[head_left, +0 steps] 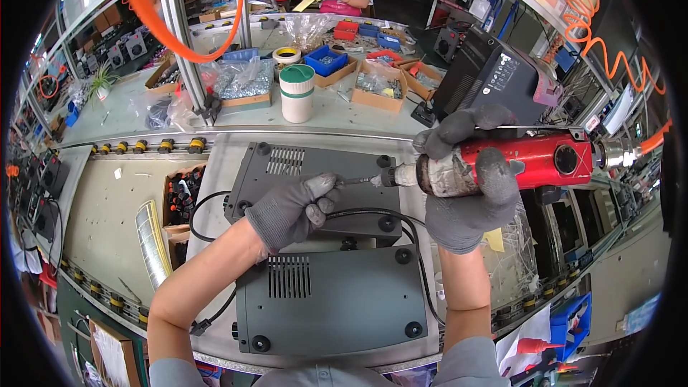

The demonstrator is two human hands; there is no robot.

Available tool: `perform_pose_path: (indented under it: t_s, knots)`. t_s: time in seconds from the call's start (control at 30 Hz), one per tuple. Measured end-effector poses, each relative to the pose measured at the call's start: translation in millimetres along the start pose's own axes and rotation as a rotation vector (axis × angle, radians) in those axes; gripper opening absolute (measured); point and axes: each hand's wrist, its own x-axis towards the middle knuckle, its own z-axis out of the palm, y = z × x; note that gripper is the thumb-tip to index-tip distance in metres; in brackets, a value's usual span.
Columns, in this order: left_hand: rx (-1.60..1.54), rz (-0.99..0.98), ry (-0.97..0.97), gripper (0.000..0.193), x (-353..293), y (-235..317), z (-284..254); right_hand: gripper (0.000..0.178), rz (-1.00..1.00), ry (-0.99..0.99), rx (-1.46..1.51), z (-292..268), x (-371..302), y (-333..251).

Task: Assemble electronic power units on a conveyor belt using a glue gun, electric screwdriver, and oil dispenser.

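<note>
Two gloved hands share one job: the right hand (469,197) grips a red pneumatic screwdriver (530,163) held sideways, while the left hand (290,208) pinches its bit (358,181), seemingly to steady it, above two grey metal cases (337,301) lying underside-up on the bench (115,208).

A red screwdriver (502,165) with a taped grey front lies horizontal right of centre, bit pointing left. Two dark grey housings (326,301) sit upside down, near and farther.
</note>
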Motion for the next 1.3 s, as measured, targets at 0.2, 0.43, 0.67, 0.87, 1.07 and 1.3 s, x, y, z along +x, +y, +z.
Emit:
perform_pose_path:
  t_s: [0.2, 0.43, 0.67, 0.87, 1.07, 1.3]
  knots:
    - [0.113, 0.024, 0.022, 0.026, 9.6, 4.4, 6.7, 0.042, -0.030, -0.058, -0.051, 5.3, 0.1, -2.5]
    - [0.491, 0.081, 0.209, 0.033, 30.7, 16.2, -20.3, 0.042, 0.030, -0.004, -0.339, -23.5, 9.2, 3.8]
    - [0.510, 0.128, 0.152, 0.031, 30.1, 14.1, -20.5, 0.034, 0.170, 0.046, -0.350, -27.6, 19.2, 17.5]
    - [0.546, 0.148, 0.145, 0.033, 31.0, 11.1, -23.1, 0.035, 0.212, -0.026, -0.445, -25.2, 25.3, 29.2]
    - [0.578, 0.132, 0.143, 0.031, 31.8, 12.0, -23.3, 0.031, 0.307, -0.083, -0.484, -12.8, 34.9, 35.5]
    - [0.585, 0.115, 0.124, 0.027, 27.3, 9.3, -25.8, 0.029, 0.374, -0.069, -0.502, -4.8, 24.8, 33.9]
